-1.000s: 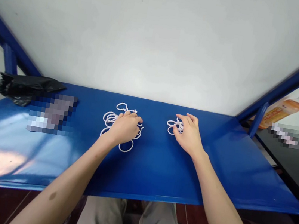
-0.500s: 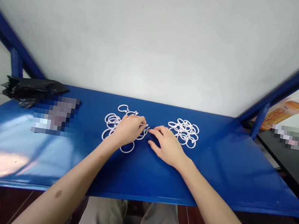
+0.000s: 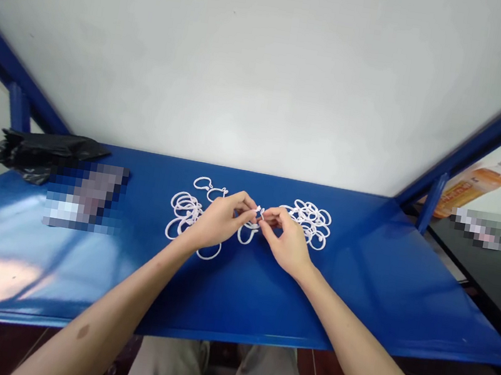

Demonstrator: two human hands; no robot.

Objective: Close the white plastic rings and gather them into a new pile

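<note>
You hold a thin white plastic-looking piece (image 3: 262, 212) with a small curved end, at the glossy blue desk (image 3: 261, 297); from this piece I will tell all places. On its left side your left hand (image 3: 221, 218) pinches it between thumb and finger, and on its right side your right hand (image 3: 289, 241) meets it in the same manner, with the fingertips of both nearly together. I suppose you use only the fingertips because the piece is so slim, and a full palm would cover it. Just below the piece there shows a white open loop (image 3: 244, 243) (I cannot tell whether it belongs to the piece or lies separately).

To the left of the piece, partly hidden by your left hand, is a loose group of white rings (image 3: 186, 208), some overlapping and some lying apart. To its right, near your right hand, lies a denser heap of similar rings (image 3: 309, 216). Probably they are on opposite sides so that each is in easy reach of one hand and they do not mix.

As for containers, far to the left of the piece is a crumpled black plastic bag (image 3: 47, 152), whose content is hidden. Far to the right, beyond the blue metal frame (image 3: 431, 203), is an orange plastic bottle with a pale cap (image 3: 473, 188); how full it is, I cannot tell.
</note>
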